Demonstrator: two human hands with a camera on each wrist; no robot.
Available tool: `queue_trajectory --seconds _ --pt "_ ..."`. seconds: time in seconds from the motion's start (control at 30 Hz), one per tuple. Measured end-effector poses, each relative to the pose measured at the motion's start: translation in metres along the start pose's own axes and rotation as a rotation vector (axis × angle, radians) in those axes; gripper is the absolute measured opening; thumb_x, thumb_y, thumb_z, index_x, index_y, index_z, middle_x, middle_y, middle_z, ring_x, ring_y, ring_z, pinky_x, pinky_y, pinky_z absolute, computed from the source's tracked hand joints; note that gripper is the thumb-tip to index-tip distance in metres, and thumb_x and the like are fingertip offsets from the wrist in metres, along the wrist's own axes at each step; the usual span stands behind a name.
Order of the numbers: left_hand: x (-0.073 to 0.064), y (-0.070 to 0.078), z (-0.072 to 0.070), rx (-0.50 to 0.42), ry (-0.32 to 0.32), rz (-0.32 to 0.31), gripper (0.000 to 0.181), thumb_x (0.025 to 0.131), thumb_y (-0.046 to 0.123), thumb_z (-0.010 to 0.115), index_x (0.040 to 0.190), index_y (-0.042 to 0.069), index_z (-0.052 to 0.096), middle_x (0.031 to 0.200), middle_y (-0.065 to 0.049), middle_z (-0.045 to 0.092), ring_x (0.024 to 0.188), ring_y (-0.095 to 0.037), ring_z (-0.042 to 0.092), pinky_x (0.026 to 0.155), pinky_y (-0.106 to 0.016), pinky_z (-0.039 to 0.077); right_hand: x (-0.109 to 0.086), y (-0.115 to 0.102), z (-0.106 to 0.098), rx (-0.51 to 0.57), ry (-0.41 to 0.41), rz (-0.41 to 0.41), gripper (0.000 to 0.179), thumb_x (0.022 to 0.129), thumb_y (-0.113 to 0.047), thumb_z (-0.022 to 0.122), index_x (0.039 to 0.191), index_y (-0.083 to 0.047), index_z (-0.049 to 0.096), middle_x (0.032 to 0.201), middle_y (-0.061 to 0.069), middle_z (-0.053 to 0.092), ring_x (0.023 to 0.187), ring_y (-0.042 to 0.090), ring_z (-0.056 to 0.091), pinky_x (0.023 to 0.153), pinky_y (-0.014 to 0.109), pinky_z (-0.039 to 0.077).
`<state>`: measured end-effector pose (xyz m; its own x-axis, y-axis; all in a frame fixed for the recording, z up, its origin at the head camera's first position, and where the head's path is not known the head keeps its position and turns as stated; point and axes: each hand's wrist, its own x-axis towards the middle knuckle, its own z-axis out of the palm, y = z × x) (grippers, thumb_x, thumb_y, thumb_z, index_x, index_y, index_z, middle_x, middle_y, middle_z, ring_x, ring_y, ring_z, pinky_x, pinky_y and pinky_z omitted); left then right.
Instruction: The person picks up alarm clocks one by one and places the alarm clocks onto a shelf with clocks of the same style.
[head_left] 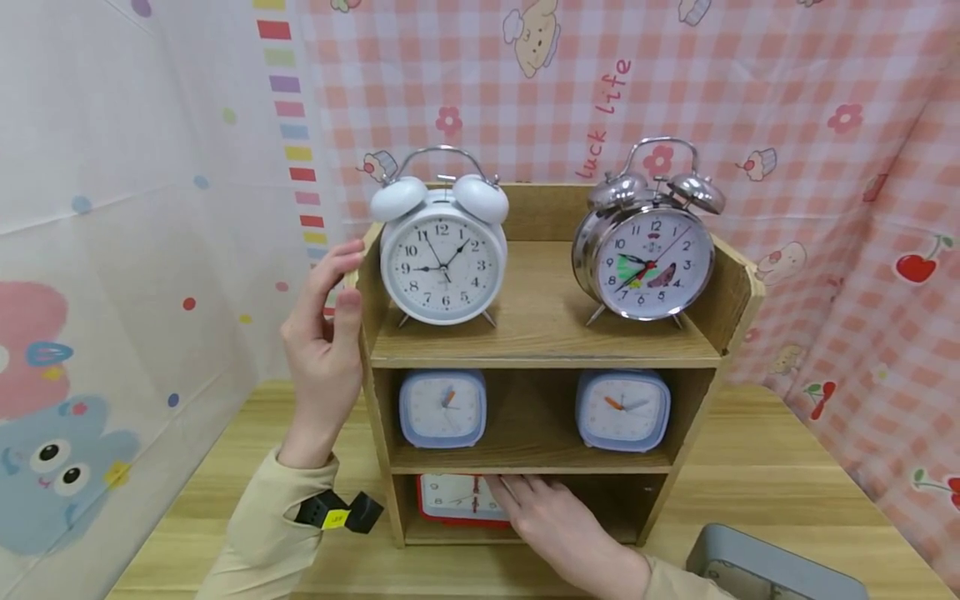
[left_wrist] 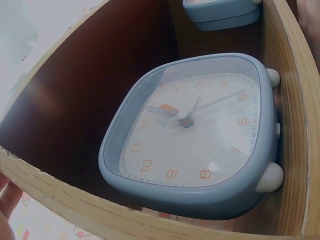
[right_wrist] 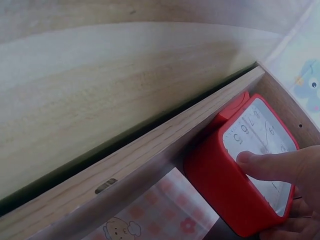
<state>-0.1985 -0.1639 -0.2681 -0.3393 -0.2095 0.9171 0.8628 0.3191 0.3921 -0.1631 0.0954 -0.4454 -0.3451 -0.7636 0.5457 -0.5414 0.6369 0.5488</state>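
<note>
In the head view, my right hand (head_left: 558, 525) reaches into the bottom compartment of a wooden shelf (head_left: 543, 362). It grips a red square clock (head_left: 457, 496) at the left of that compartment. From the right wrist view, the thumb (right_wrist: 270, 165) lies across the face of the red clock (right_wrist: 215, 185), with the other fingers curled at its far side, partly hidden. My left hand (head_left: 326, 350) touches the shelf's left side panel near its top, fingers loosely extended. Beside it stands a white twin-bell alarm clock (head_left: 444, 267).
A silver twin-bell clock (head_left: 652, 262) stands at the top right. The middle compartment holds two blue clocks, one left (head_left: 442, 408) and one right (head_left: 622, 410). A grey rounded case (head_left: 787, 550) lies on the wooden table (head_left: 750, 467). Patterned curtains (head_left: 825, 67) hang behind and at the sides.
</note>
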Motion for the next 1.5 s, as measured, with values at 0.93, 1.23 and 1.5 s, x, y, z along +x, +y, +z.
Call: queue_trajectory --seconds 0.93,1.23,1.5 --pt "-0.002 -0.001 -0.002 -0.005 -0.001 -0.009 0.06 0.105 0.052 0.055 0.13 -0.002 0.066 0.14 0.01 0.069 0.055 -0.004 0.028 0.047 -0.02 0.023 0.014 -0.006 0.005 0.005 -0.037 -0.045 0.051 0.081 -0.011 0.077 0.131 -0.017 0.069 0.122 -0.005 0.076 0.1 0.008 0.074 0.078 0.021 0.06" --pt "-0.001 -0.001 -0.001 -0.009 -0.004 -0.007 0.06 0.105 0.052 0.055 0.131 -0.001 0.066 0.14 0.009 0.069 0.055 -0.005 0.027 0.047 -0.02 0.023 0.015 -0.006 0.006 -0.026 -0.039 -0.044 0.053 0.08 -0.012 0.081 0.131 -0.018 0.068 0.121 -0.006 0.076 0.101 0.008 0.073 0.08 0.021 0.06" --pt "0.0 -0.001 0.0 -0.03 0.004 0.005 0.06 0.105 0.051 0.056 0.13 -0.003 0.066 0.14 0.01 0.07 0.055 -0.003 0.03 0.046 -0.02 0.022 0.014 -0.005 0.0 0.013 -0.101 -0.028 0.06 0.081 -0.012 0.085 0.137 -0.017 0.065 0.13 -0.003 0.073 0.109 0.009 0.072 0.087 0.022 0.06"
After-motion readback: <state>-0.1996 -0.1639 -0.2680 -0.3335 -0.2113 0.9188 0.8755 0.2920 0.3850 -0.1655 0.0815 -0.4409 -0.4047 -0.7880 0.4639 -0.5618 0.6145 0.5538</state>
